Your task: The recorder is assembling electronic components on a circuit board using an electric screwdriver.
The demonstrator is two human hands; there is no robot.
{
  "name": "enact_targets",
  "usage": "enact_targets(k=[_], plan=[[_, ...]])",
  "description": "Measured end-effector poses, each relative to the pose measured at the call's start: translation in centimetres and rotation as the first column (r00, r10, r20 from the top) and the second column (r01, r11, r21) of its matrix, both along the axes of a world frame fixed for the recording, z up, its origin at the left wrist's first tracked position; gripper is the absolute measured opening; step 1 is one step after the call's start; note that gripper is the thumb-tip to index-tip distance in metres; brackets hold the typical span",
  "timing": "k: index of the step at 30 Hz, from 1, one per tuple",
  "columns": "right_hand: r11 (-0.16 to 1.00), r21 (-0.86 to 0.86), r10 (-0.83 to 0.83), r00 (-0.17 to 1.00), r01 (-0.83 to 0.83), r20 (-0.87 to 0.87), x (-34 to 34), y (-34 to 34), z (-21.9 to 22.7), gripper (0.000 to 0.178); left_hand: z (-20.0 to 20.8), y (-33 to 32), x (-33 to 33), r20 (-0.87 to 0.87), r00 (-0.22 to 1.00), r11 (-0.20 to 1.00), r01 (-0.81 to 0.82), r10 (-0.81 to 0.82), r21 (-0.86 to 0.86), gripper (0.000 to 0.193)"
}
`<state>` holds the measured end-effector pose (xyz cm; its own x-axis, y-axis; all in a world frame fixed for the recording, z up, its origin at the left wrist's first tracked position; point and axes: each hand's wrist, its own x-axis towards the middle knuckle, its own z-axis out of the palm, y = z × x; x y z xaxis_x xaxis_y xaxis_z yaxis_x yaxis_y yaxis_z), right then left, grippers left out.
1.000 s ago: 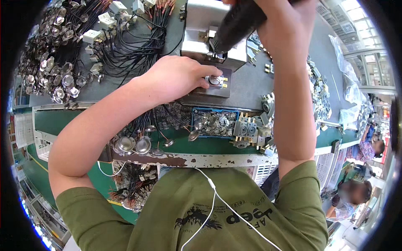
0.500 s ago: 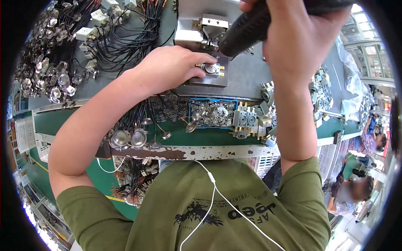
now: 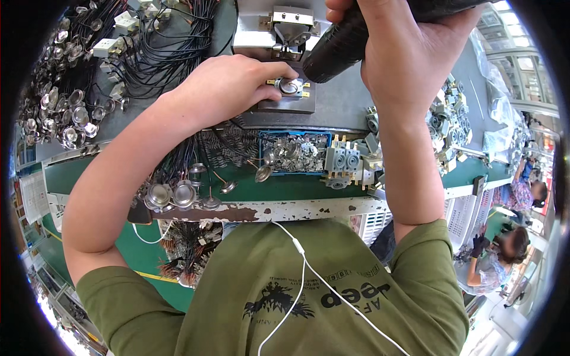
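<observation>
My left hand [image 3: 234,86] pinches a small switch-like part [image 3: 290,88] with a round metal cap and brass tabs. That part rests on a flat metal block [image 3: 303,107], thumb and forefinger closed about its left side. Higher up at the right, my right hand [image 3: 409,65] is wrapped round a thick black handle [image 3: 335,53], whose blunt lower end slants down toward the block. Just beyond the block stands a metal fixture [image 3: 291,26] with a bracket on its front.
A blue tray [image 3: 262,151] of small metal clips stands before the block, beside grey switch bodies [image 3: 344,160]. Round metal caps [image 3: 77,115] and black wires [image 3: 196,53] with white connectors heap up at the left. More grey bodies [image 3: 448,113] lie right; a co-worker [image 3: 499,261] is beyond.
The whole scene has shifted slightly left and up in the view. The black handle's end now stands clear of the fixture's bracket. My left hand still grips the part on the block.
</observation>
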<state>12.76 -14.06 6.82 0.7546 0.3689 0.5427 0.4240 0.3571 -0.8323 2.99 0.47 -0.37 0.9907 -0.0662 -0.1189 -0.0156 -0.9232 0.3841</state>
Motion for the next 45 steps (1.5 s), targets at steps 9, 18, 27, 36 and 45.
enact_targets(k=[9,18,27,36,45], plan=[[0.999,0.005,0.050,0.998,-0.050,-0.037,-0.1,0.4,-0.7,0.047,0.0,-0.2,-0.2,0.003,1.000,1.000,-0.006,0.006,-0.008,0.037],[0.991,0.037,0.117,0.976,-0.126,0.182,-0.4,0.8,-1.6,0.062,-0.8,0.2,-0.1,0.086,0.996,0.999,0.014,-0.012,-0.030,0.035],[0.982,0.127,0.114,0.974,-0.141,0.193,-1.3,1.5,-2.1,0.054,-1.1,0.4,-0.3,0.087,0.996,0.999,0.033,-0.032,-0.018,0.033],[0.950,0.261,0.164,0.986,-0.169,0.041,0.3,-0.1,-3.8,0.046,-1.2,0.6,-1.2,0.185,0.980,0.996,0.061,-0.073,0.071,0.037],[0.905,0.387,0.222,0.972,-0.176,-0.075,6.6,-4.3,-5.3,0.038,-1.6,-6.8,0.1,0.232,0.858,0.887,0.424,-0.458,0.180,0.008]])
